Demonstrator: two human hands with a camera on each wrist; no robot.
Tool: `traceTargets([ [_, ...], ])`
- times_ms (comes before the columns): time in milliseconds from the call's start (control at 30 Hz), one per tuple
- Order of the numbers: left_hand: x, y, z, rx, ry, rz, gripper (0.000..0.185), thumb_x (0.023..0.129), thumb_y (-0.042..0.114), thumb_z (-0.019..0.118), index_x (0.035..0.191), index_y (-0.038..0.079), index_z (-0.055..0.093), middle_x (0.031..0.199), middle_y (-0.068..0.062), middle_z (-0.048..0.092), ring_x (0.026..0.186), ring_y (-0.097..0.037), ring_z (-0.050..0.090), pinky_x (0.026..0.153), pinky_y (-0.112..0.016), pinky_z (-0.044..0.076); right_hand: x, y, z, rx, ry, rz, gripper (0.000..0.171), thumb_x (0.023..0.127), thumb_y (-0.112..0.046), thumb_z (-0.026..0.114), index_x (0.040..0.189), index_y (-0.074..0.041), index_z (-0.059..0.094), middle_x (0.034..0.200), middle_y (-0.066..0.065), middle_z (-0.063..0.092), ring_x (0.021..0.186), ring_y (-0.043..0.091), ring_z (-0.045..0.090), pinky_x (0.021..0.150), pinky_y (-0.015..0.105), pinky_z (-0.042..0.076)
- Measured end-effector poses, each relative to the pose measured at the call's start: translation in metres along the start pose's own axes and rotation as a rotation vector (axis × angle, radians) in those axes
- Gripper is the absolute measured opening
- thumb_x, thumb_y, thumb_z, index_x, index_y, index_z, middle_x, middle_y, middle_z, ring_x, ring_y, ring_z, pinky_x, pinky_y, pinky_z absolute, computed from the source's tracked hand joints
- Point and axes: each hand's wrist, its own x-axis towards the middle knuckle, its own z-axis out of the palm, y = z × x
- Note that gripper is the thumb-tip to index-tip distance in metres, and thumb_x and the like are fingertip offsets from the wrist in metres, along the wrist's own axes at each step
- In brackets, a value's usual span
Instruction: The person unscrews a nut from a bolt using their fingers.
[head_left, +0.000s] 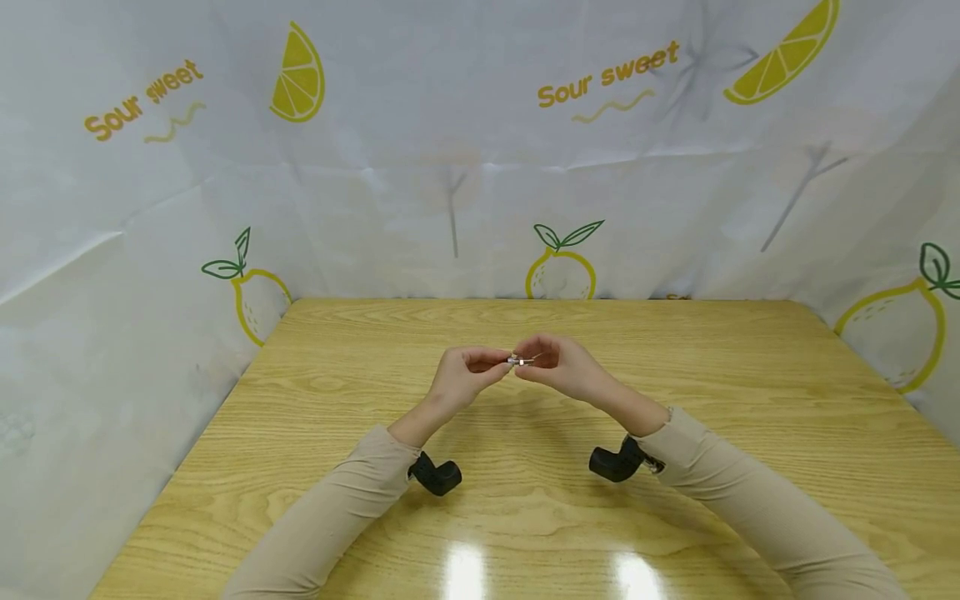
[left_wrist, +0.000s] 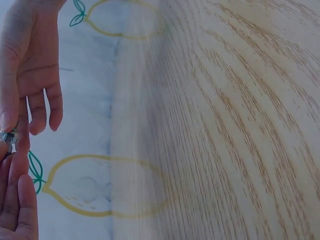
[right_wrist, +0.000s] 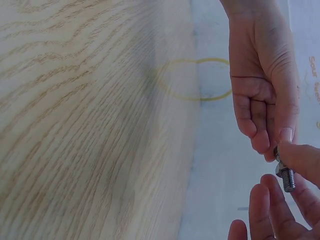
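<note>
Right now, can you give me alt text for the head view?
Both hands, left and right, pinch a small metal bolt between them above a wooden table. A white lemon-print cloth hangs behind.

You're at a staged recording booth: light wooden table (head_left: 525, 517) boxed in by white lemon-print cloth backdrop (head_left: 450, 167).

The table (head_left: 525, 517) in the lower half of the frame is light yellow-brown wood with darker wavy grain. The cloth (head_left: 465, 125) behind it, across the upper half, is white, printed with yellow lemon outlines, green leaves, solid yellow slices and orange-yellow "Sour sweet" lettering. The sleeves (head_left: 337, 517) at the bottom are beige. The small bolt (right_wrist: 286, 178) is shiny silver-grey. The wrist cameras (head_left: 437, 476) are black.
</note>
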Motion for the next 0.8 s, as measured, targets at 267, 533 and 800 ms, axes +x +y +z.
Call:
traceTargets([
  [267, 0.0008, -0.0009, 0.0001, 0.015, -0.001, -0.007, 0.023, 0.087, 0.015, 0.066, 0.108, 0.006, 0.070, 0.110, -0.012, 0.070, 0.097, -0.020, 0.067, 0.082, -0.029, 0.055, 0.0009, 0.0007, -0.0001, 0.006, -0.014, 0.015, 0.034, 0.098, -0.026, 0.049, 0.111, 0.002, 0.063, 0.098, 0.020, 0.069, 0.091, 0.037, 0.063, 0.082, 0.046, 0.053],
  [533, 0.0006, -0.0015, -0.0005, -0.001, 0.005, -0.013, 0.025, 0.087, 0.013, 0.066, 0.110, 0.004, 0.069, 0.110, -0.015, 0.069, 0.096, -0.021, 0.067, 0.081, -0.028, 0.056, -0.0005, 0.0004, -0.0008, -0.001, 0.000, 0.004, 0.033, 0.092, -0.020, 0.061, 0.119, -0.001, 0.057, 0.115, 0.020, 0.062, 0.101, 0.031, 0.063, 0.085, 0.039, 0.054],
  [800, 0.0011, -0.0014, -0.0004, 0.011, 0.004, -0.015, 0.023, 0.087, 0.015, 0.067, 0.108, 0.007, 0.071, 0.110, -0.012, 0.069, 0.096, -0.020, 0.067, 0.081, -0.029, 0.056, 0.0018, 0.0029, 0.0007, 0.008, -0.025, 0.010, 0.036, 0.098, -0.028, 0.048, 0.115, 0.001, 0.061, 0.104, 0.021, 0.067, 0.096, 0.038, 0.062, 0.084, 0.046, 0.053],
])
